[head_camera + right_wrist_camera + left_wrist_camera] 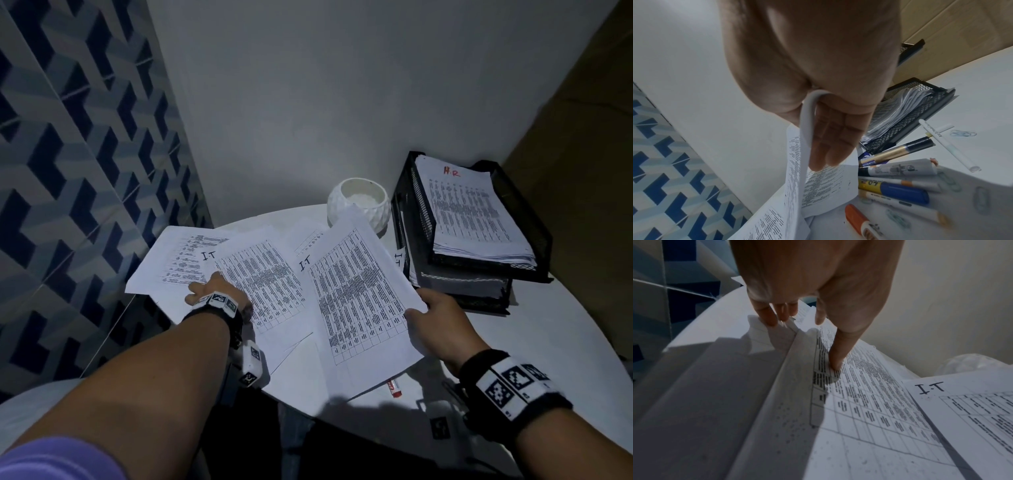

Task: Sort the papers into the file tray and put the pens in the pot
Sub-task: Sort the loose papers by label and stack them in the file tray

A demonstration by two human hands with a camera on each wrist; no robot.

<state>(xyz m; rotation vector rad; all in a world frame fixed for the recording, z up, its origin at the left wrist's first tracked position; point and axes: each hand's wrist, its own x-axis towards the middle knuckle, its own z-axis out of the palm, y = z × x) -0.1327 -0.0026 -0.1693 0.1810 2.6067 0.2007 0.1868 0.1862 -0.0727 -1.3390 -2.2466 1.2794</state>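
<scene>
Papers (260, 274) marked "I.T" are lying fanned out on the round white table (548, 329), just left of the black mesh file tray (534, 233), w/ one sheet (363, 305) lifting off the spread on the side nearest the tray. The tray's top tier is already holding a stack headed "H.R"; a tab reading "I.T" is showing at the tray's lower tier, so that's prob. where this sheet is heading. The right hand (435, 325) is gripping the sheet's near corner, thumb on top and fingers (830, 146) lying fairly straight underneath, w/ the paper edge curling round between them. The left hand (219, 291) is resting on the sheets furthest from the tray, its fingers mostly straight: index fingertip (835, 363) pressing down on the printed table, other fingers touching the sheet edges beyond, nothing clasped. To do this well, I'd say keep that left finger pinning the pile so only one sheet is coming away, check the heading, and feed it in flat so it isn't catching on the mesh. Pens (898, 180) and paper clips (962, 134) are lying loose in front of the tray, under the raised sheet; the white pot (358, 205) is sitting just left of the tray, holding no pens as far as I can tell.
</scene>
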